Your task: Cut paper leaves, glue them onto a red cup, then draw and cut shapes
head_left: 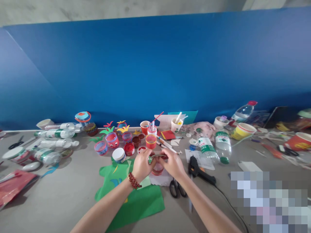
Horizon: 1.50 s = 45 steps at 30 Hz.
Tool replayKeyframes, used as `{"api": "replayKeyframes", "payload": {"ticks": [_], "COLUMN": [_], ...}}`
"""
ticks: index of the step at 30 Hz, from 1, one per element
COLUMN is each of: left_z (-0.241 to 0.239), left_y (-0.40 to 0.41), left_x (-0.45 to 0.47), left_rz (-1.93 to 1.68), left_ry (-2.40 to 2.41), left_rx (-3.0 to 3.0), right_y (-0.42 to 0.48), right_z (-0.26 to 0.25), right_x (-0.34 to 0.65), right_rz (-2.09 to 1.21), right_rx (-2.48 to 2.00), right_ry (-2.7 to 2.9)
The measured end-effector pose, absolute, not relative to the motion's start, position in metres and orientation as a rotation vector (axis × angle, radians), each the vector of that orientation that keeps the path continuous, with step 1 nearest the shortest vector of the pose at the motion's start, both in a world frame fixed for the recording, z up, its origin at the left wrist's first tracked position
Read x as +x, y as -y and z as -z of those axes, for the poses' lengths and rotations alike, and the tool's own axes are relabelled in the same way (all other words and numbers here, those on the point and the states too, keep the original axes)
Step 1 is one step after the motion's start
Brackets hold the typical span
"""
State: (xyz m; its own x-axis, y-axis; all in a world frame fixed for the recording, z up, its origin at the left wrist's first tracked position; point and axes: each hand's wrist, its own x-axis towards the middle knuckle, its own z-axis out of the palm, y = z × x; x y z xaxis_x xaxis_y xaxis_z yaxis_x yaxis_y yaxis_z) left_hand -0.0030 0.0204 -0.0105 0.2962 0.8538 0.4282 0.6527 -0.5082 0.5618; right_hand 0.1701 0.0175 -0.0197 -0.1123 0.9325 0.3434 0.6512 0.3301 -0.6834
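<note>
Pale strip [159, 156], long axis crosswise, above reddish cup [157, 170] — left hand [143, 164], right hand [173, 163] pinched on it

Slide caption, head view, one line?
Left hand and right hand meet over a round, reddish translucent cup, near a flat green sheet and a black corded glue gun.

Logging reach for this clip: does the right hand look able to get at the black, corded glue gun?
Probably yes: the black, corded glue gun lies close to the right of the right hand, with nothing upright between them. However, that hand is busy above the round, red-banded cup.
</note>
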Motion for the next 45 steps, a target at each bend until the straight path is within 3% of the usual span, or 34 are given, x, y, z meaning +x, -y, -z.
{"api": "replayKeyframes", "payload": {"ticks": [15,45], "left_z": [0.009,0.014], "left_y": [-0.018,-0.021], "left_x": [0.001,-0.001], "left_rz": [-1.003,-1.046], "left_ry": [-1.350,-1.316], "left_rx": [2.362,2.178], "right_y": [-0.012,-0.016], "right_z": [0.014,0.026], "right_x": [0.165,0.171], "right_rz": [-0.224,-0.480], "right_rx": [-1.382,-1.306], "right_ry": [2.005,1.850]}}
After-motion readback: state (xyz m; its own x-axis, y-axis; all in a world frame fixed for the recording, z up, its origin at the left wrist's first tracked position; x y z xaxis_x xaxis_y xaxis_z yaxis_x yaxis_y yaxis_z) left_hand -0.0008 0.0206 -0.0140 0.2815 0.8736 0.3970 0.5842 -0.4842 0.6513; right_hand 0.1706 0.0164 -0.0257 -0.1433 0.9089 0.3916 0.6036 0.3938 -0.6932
